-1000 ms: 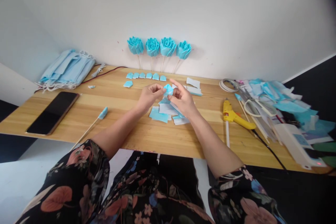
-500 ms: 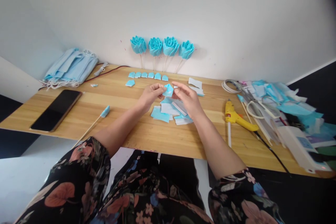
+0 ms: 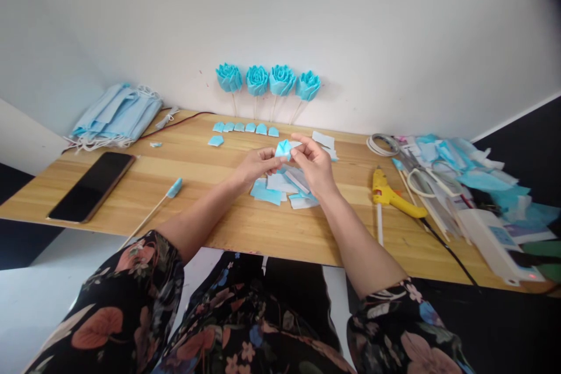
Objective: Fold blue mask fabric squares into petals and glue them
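Both hands meet above the middle of the wooden table [image 3: 228,228], raised off the surface so the small blue fabric piece [image 3: 283,149] between them can be worked in the air, clear of the clutter. The left hand [image 3: 256,165] pinches the piece from its left side with thumb and fingertips; the right hand [image 3: 313,165] pinches it from the right, fingers curled in. Gripping it from 2 sides keeps the fold from springing open.

The piece is pale blue, small and folded to a point, creased like a petal; its finer shape is too small to tell. It sits just above a loose pile of cut blue and white squares [image 3: 280,187], kept directly under the hands, likely for easy reach.

A row of 6 folded petals [image 3: 245,127] lies near the wall, lined up as finished pieces, with 1 more [image 3: 214,141] just in front. 4 blue fabric roses on sticks [image 3: 267,80] lean against the wall. A stick with a blue tip [image 3: 160,204] lies to the left, a phone [image 3: 90,186] and a stack of face masks [image 3: 116,117] beyond it. A yellow glue gun [image 3: 394,194] rests to the right, beside scraps [image 3: 464,169].
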`<state>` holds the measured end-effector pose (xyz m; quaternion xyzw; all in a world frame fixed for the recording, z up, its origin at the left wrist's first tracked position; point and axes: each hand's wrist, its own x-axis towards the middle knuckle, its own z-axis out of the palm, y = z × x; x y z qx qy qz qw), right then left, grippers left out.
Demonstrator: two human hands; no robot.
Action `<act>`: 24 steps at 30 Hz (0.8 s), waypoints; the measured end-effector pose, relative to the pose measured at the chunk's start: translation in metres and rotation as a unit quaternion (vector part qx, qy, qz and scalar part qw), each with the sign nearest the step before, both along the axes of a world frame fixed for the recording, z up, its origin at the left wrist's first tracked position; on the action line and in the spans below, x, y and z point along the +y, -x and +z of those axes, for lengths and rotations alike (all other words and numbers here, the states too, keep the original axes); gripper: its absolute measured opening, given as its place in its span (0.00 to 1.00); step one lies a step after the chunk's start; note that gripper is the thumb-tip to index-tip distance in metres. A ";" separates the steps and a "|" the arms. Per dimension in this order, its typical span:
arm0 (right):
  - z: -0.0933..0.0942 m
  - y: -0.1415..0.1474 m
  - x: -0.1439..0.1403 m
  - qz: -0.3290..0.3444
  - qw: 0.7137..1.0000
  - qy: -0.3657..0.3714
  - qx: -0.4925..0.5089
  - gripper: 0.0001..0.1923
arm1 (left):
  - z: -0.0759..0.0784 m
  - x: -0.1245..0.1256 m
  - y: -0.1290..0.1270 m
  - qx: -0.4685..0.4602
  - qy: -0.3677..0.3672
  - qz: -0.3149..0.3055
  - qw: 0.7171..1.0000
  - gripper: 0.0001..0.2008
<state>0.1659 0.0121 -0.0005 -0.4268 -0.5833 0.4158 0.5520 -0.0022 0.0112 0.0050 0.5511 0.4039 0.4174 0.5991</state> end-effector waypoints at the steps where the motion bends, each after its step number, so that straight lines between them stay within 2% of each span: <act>1: -0.001 0.000 0.000 0.006 1.000 -0.002 0.001 0.20 | 0.000 -0.001 0.000 -0.001 -0.003 0.002 1.000 0.19; 4: -0.003 0.000 0.000 0.024 1.000 -0.002 0.001 0.22 | 0.001 -0.003 -0.001 -0.015 -0.013 0.011 1.000 0.16; 8: 0.000 -0.001 -0.001 0.014 0.999 0.014 0.027 0.22 | 0.003 -0.004 0.001 -0.018 -0.018 0.012 1.000 0.12; 12: 0.001 0.000 -0.002 0.028 0.999 0.036 0.025 0.25 | 0.004 -0.003 0.001 -0.005 -0.016 0.011 1.000 0.12; 15: -0.003 0.000 0.000 0.045 0.999 0.025 0.002 0.26 | 0.002 -0.003 0.000 0.007 -0.016 0.007 1.000 0.13; 24: -0.002 -0.001 0.001 0.012 1.000 0.012 0.020 0.24 | -0.005 0.001 0.000 0.016 -0.026 -0.007 1.000 0.14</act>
